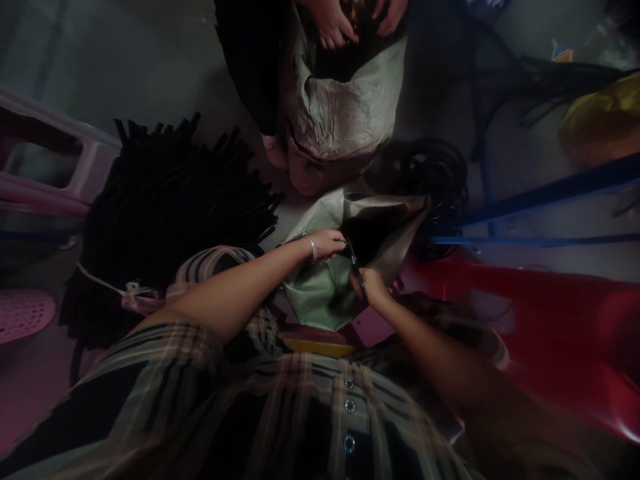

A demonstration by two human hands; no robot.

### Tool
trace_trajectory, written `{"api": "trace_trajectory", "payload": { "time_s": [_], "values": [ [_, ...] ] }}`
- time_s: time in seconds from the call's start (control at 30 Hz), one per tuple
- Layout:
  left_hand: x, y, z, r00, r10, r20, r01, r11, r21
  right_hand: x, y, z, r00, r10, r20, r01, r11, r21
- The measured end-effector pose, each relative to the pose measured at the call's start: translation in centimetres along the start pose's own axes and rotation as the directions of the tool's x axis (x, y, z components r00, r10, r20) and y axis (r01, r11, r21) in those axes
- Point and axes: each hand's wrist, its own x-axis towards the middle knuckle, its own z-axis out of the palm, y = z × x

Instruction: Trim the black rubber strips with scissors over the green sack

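Observation:
Over the mouth of a green-grey sack [320, 293], my two hands are close together. My right hand [374, 288] is closed round the dark loop handle of a pair of scissors [355, 263], whose tips point up toward my other hand. My left hand [330, 244], with a band at the wrist, pinches something small and dark at the scissors' tips, too dim to name. The sack gapes open and its inside is dark. A thick bundle of black strips [175, 187], tied with a pale cord [103, 281], lies to my left.
Ahead, another person's hands [333, 23] reach into a larger grey sack [345, 113]. Black coils [433, 173] lie right of the sacks, near blue metal bars [545, 193]. A red plastic surface [550, 320] is at right, a pink plastic stool [95, 160] at left.

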Motion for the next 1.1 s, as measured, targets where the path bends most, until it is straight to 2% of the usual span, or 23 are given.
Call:
{"api": "trace_trajectory", "payload": {
  "time_s": [0.23, 0.37, 0.7, 1.0, 1.1],
  "values": [
    [0.8, -0.5, -0.5, 0.997, 0.058, -0.059, -0.061, 0.997, -0.051, 0.6, 0.3, 0.4, 0.997, -0.077, -0.009, 0.074, 0.98, -0.183],
    [0.7, -0.4, -0.4, 0.998, 0.064, -0.028, -0.066, 0.995, -0.07, 0.6, 0.3, 0.5, 0.993, -0.121, 0.0, 0.118, 0.967, -0.227],
    [0.6, -0.4, 0.2, 0.995, 0.056, 0.085, -0.055, 0.998, -0.018, 0.5, 0.3, 0.4, 0.989, -0.15, 0.003, 0.147, 0.968, -0.205],
    [0.6, -0.3, 0.0, 0.988, 0.095, 0.12, -0.086, 0.993, -0.08, -0.4, -0.6, -0.2, 0.992, -0.113, -0.057, 0.106, 0.989, -0.106],
    [0.8, -0.6, -0.3, 0.989, 0.107, 0.1, -0.102, 0.993, -0.052, -0.4, -0.7, -0.3, 0.994, -0.089, -0.061, 0.086, 0.995, -0.05]
  ]
}}
